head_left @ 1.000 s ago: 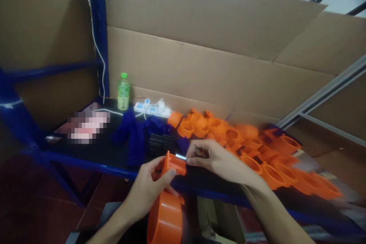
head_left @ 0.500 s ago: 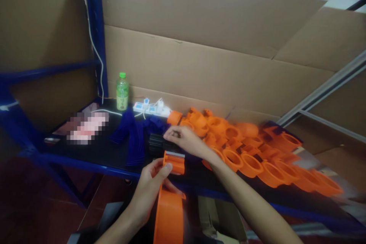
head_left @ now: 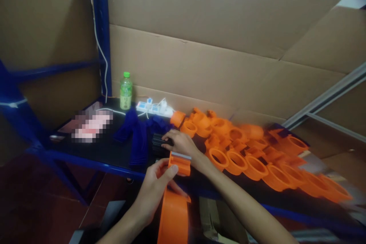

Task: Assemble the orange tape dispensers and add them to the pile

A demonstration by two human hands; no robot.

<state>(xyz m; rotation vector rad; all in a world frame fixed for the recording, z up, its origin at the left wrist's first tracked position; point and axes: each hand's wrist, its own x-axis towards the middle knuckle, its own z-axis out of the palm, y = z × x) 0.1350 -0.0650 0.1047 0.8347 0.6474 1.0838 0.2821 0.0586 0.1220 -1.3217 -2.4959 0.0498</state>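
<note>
My left hand (head_left: 160, 187) is closed around an orange tape dispenser (head_left: 174, 217), held upright in front of the table edge. A serrated metal blade (head_left: 180, 155) runs across its top end, with my thumb pressed just below. Beyond it, my right hand (head_left: 181, 145) reaches over the table, its fingers curled at the right end of a group of black ribbed rollers (head_left: 158, 143). The fingers close on a black roller there, partly hidden by the hand. Several dark blue plastic strips (head_left: 138, 143) lie left of the rollers.
Several orange dispenser bodies (head_left: 256, 166) stand in rows across the right of the black-topped table (head_left: 105, 154). Behind are a white power strip (head_left: 154, 108) and a green-capped bottle (head_left: 126, 91). A blue post (head_left: 100, 34) rises at left; an open cardboard box (head_left: 217, 217) sits below.
My right hand has drawn down and closer to the dispenser, with its fingers lower on the black rollers. The left hand keeps its grip. The whole view has shifted slightly.
</note>
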